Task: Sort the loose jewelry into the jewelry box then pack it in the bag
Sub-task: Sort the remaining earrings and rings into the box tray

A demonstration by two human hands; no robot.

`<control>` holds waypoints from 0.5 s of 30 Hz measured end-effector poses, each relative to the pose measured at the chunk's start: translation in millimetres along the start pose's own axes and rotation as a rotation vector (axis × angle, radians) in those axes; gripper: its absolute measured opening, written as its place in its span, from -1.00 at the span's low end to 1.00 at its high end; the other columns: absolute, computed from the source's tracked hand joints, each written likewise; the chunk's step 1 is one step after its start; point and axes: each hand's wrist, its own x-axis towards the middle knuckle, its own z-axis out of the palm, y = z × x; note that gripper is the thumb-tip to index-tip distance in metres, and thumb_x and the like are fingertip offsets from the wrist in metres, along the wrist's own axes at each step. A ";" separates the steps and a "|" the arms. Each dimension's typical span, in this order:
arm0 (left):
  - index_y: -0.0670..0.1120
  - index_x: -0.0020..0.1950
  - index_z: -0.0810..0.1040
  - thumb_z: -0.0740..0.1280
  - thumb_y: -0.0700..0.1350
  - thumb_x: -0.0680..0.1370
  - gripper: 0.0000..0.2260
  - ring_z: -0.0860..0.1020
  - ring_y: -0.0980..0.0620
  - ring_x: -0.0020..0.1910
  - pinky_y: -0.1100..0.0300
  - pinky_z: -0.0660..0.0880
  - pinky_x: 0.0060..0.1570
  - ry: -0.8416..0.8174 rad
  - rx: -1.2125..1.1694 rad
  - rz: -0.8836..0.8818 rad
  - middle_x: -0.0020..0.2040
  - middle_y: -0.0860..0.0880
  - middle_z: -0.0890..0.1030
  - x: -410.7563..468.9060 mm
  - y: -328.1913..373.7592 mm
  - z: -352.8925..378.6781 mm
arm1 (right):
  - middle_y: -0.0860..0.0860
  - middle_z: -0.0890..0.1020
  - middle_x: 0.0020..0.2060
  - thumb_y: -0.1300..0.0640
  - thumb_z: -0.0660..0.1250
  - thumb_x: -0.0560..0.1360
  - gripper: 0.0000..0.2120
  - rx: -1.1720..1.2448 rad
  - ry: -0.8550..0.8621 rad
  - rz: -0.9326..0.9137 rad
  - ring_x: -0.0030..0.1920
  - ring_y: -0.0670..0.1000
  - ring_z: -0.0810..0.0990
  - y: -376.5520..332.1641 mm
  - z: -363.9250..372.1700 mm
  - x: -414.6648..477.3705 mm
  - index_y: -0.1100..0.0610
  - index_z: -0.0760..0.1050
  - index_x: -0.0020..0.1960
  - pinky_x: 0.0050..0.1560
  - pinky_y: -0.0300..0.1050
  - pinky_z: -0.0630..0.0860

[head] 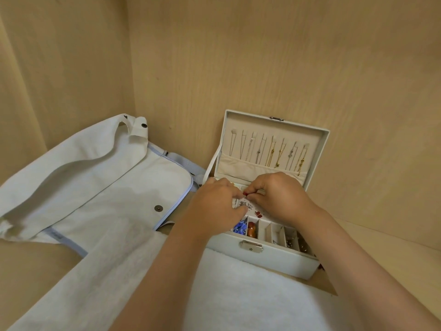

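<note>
head view, left hand (pixel 214 204) and right hand (pixel 279 197) pinching red earring (pixel 245 193) above open jewelry box (pixel 262 261)

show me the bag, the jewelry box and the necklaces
bag (pixel 107 187), head view, front flap
jewelry box (pixel 274 261), head view, front wall
necklaces (pixel 271 156), head view, one of the hanging chains
</note>
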 end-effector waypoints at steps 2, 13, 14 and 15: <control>0.10 0.33 0.55 0.31 0.15 0.57 -0.64 0.32 0.04 0.36 0.07 0.35 0.33 0.010 -0.014 0.002 0.33 0.07 0.50 0.0 -0.3 -0.2 | -0.15 0.70 -0.06 -0.02 0.41 0.53 -0.87 -0.024 0.056 -0.001 -0.06 -0.10 0.62 -0.5 3.6 -0.4 -0.09 0.70 0.04 -0.11 -0.19 0.46; 0.07 0.29 0.57 0.34 0.12 0.56 -0.67 0.35 0.05 0.33 0.08 0.39 0.31 0.028 -0.053 -0.008 0.27 0.06 0.54 -0.8 0.5 -1.3 | -0.15 0.68 -0.04 0.05 0.38 0.55 -0.84 -0.052 0.003 -0.046 -0.06 -0.09 0.60 1.7 0.8 0.7 -0.10 0.69 0.09 -0.07 -0.13 0.52; 0.07 0.29 0.57 0.33 0.12 0.56 -0.67 0.35 0.05 0.33 0.07 0.39 0.31 0.025 -0.053 -0.009 0.28 0.06 0.54 -0.8 0.5 -1.3 | -0.15 0.68 -0.05 0.05 0.38 0.55 -0.84 -0.040 0.007 -0.043 -0.07 -0.09 0.60 1.5 1.0 0.1 -0.09 0.69 0.08 -0.08 -0.14 0.52; 0.07 0.30 0.57 0.33 0.12 0.56 -0.67 0.35 0.05 0.33 0.07 0.39 0.31 0.023 -0.052 -0.010 0.28 0.06 0.54 -0.9 0.5 -1.4 | -0.15 0.68 -0.06 0.04 0.38 0.54 -0.84 -0.026 0.013 -0.040 -0.08 -0.10 0.59 1.0 1.1 -0.5 -0.09 0.69 0.08 -0.09 -0.16 0.51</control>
